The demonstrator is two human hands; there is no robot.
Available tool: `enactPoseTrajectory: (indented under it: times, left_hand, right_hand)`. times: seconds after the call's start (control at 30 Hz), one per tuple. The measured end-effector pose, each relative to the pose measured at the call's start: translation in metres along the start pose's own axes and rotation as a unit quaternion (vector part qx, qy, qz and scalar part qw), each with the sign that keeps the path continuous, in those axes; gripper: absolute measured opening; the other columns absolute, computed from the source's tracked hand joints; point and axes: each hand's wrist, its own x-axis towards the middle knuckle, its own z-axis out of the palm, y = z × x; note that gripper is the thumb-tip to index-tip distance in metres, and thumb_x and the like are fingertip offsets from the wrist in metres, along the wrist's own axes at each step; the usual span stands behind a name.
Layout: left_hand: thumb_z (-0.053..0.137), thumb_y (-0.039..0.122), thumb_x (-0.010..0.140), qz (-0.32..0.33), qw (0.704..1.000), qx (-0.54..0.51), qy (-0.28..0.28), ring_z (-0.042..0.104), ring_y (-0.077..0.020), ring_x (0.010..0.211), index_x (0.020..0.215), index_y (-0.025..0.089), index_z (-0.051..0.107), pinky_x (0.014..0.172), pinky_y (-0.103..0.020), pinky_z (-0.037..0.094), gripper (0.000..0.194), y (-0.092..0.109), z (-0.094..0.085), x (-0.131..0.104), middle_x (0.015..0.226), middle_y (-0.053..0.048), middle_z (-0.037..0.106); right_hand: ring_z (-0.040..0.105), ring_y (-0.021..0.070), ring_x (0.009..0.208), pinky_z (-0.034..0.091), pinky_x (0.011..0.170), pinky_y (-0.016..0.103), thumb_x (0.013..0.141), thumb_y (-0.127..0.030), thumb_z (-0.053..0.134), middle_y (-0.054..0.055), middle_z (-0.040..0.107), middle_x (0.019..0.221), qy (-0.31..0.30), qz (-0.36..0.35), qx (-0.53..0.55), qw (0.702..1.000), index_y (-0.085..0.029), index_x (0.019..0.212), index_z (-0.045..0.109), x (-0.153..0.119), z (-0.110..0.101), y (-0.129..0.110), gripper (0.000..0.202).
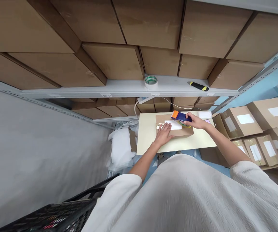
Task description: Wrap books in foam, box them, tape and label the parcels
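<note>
A cardboard box (pixel 181 132) lies on the pale yellow tabletop (pixel 146 138), with a white label (pixel 175 125) on its upper face. Flat on the left part of the box rests my left hand (pixel 163 133), fingers spread, touching the label's left edge. My right hand (pixel 192 121) grips a blue and orange tape dispenser (pixel 181 116) above the right part of the box. A roll of yellowish tape (pixel 184 124) shows under the dispenser. Whether the dispenser touches the box, I cannot tell.
Shelves of cardboard boxes (pixel 115 62) stand ahead. On the shelf edge lie a tape roll (pixel 151 82) and a utility knife (pixel 199 86). Labelled boxes (pixel 245 119) are stacked at right. White packing material (pixel 121 146) lies left of the table; a black crate (pixel 73 212) stands at lower left.
</note>
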Motion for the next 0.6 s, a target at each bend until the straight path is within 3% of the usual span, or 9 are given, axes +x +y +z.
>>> enactPoseTrajectory:
  times: [0.17,0.3,0.43,0.6]
  left_hand:
    - [0.068,0.045,0.101,-0.007,1.000,0.004,-0.016,0.035,-0.0366,0.169,0.165,0.021,0.054,0.142,-0.061,0.018,0.070,0.003,-0.006,0.002,0.176,-0.015,0.048]
    - [0.060,0.037,0.104,-0.015,1.000,0.006,-0.020,0.041,-0.0344,0.165,0.159,0.024,0.060,0.139,-0.060,0.024,0.057,0.008,-0.016,0.006,0.172,-0.012,0.053]
    - [0.062,0.031,0.102,-0.023,0.999,0.002,-0.028,0.045,-0.0347,0.162,0.152,0.024,0.066,0.137,-0.061,0.028,0.051,0.011,-0.024,0.010,0.170,-0.012,0.056]
    - [0.064,0.028,0.100,-0.075,0.993,-0.095,0.005,0.059,-0.0360,0.148,0.136,0.023,0.074,0.130,-0.058,0.041,0.038,0.019,-0.039,0.030,0.150,-0.014,0.072]
  right_hand:
    - [0.056,0.0219,0.084,0.045,0.074,0.032,0.079,-0.059,0.081,0.002,0.068,0.099,0.035,0.023,-0.033,0.999,-0.029,0.097,0.044,-0.004,0.006,-0.001,0.051]
    - [0.057,0.0217,0.088,0.047,0.077,0.032,0.078,-0.062,0.081,0.001,0.066,0.104,0.050,0.019,0.025,0.998,-0.029,0.095,0.035,-0.014,0.004,0.012,0.059]
    - [0.053,0.0206,0.086,0.046,0.076,0.032,0.075,-0.058,0.085,0.000,0.060,0.100,0.063,0.040,0.035,0.997,-0.030,0.101,0.036,-0.029,0.001,0.029,0.062]
    - [0.048,0.0188,0.083,0.043,0.072,0.030,0.072,-0.051,0.088,-0.002,0.053,0.096,0.072,0.034,0.055,0.995,-0.030,0.101,0.035,-0.037,0.001,0.048,0.064]
